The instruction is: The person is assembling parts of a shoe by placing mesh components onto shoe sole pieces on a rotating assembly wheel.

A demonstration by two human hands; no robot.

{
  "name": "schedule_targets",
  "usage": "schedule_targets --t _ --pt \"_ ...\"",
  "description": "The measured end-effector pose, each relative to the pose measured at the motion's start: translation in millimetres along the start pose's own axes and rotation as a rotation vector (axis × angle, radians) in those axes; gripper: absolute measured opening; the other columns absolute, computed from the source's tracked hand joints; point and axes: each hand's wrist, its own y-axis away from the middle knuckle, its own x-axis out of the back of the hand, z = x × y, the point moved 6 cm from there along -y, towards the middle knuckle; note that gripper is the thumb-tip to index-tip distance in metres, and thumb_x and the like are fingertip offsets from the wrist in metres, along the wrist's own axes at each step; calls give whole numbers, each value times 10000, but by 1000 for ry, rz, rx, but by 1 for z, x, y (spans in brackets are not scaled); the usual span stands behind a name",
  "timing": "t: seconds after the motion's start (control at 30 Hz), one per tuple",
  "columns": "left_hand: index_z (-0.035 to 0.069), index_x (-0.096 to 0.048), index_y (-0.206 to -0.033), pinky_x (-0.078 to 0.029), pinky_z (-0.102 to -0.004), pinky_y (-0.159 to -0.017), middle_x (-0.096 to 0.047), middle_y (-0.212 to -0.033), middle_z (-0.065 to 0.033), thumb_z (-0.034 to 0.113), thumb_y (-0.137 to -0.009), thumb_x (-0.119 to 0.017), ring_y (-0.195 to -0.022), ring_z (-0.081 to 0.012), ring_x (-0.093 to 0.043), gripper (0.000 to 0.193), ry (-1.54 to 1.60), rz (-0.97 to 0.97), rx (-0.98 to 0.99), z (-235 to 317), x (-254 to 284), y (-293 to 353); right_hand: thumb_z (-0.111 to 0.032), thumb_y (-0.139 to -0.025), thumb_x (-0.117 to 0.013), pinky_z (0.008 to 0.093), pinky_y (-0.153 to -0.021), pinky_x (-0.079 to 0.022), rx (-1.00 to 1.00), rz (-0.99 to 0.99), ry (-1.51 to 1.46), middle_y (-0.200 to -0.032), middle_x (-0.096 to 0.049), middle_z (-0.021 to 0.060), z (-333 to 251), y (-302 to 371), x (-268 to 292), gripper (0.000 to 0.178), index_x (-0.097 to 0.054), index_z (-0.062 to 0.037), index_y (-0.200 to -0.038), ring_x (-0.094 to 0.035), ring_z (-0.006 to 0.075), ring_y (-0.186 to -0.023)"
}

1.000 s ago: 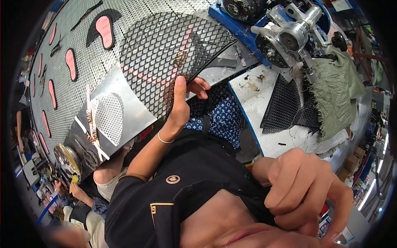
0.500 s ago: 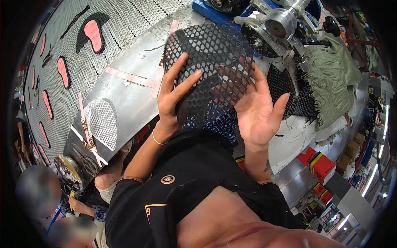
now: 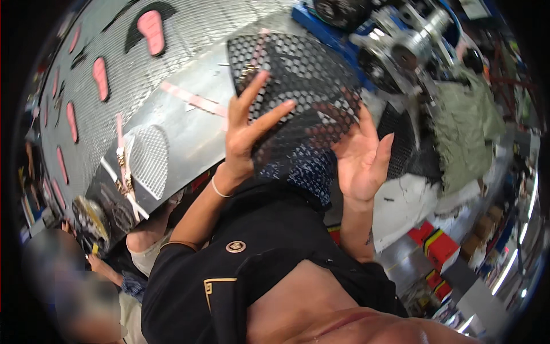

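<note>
A black honeycomb mesh piece [image 3: 301, 74] with a rounded outline is held up in front of my body, between both hands. My left hand [image 3: 243, 135] grips its left side, two fingers spread over the front and the thumb out of sight. On the right edge, my right hand [image 3: 361, 163] supports the mesh with its fingers behind it, partly visible through the holes; that thumb stands apart from the mesh. Below the hands, a dark blue patterned cloth [image 3: 309, 175] covers my lap. A pink strap [image 3: 195, 103] lies on the metal tabletop [image 3: 192, 137] beside my left hand.
A white mesh piece [image 3: 150, 163] and straps with gold trim [image 3: 121, 178] lie on the tabletop. Pink insole-shaped pieces [image 3: 151, 33] rest on the mesh-topped surface [image 3: 195, 28] beyond. A metal machine [image 3: 401, 49] and green sacking [image 3: 467, 132] stand right. Someone's hand [image 3: 106, 269] is at lower left.
The view has shifted, so the table and machine appear farther right. The mesh piece has tilted slightly, and more blue cloth shows beneath it. Both hands keep their hold.
</note>
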Motion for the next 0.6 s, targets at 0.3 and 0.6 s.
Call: schedule_targets --t 0.3,0.6 --pt "145 -666 -1212 -321 -414 -1077 -442 -1439 -167 162 -746 -704 -1279 -342 -434 467 -487 76 -68 -31 72 -5 -343 -981 -470 400 -1062 -332 121 154 974 -1342 -496 185 66 -13 40 522 -437 18 -1357 -448 318 -1264" --pt "109 -630 -1244 -299 -423 -1072 -397 -1445 -233 226 -925 -592 -1317 -369 -388 341 -1020 634 -291 -94 280 -47 -409 -909 -558 491 -1152 -117 311 -207 1613 -1530 -250 195 120 -33 -14 709 -310 -53 -1469 -188 347 -1427"
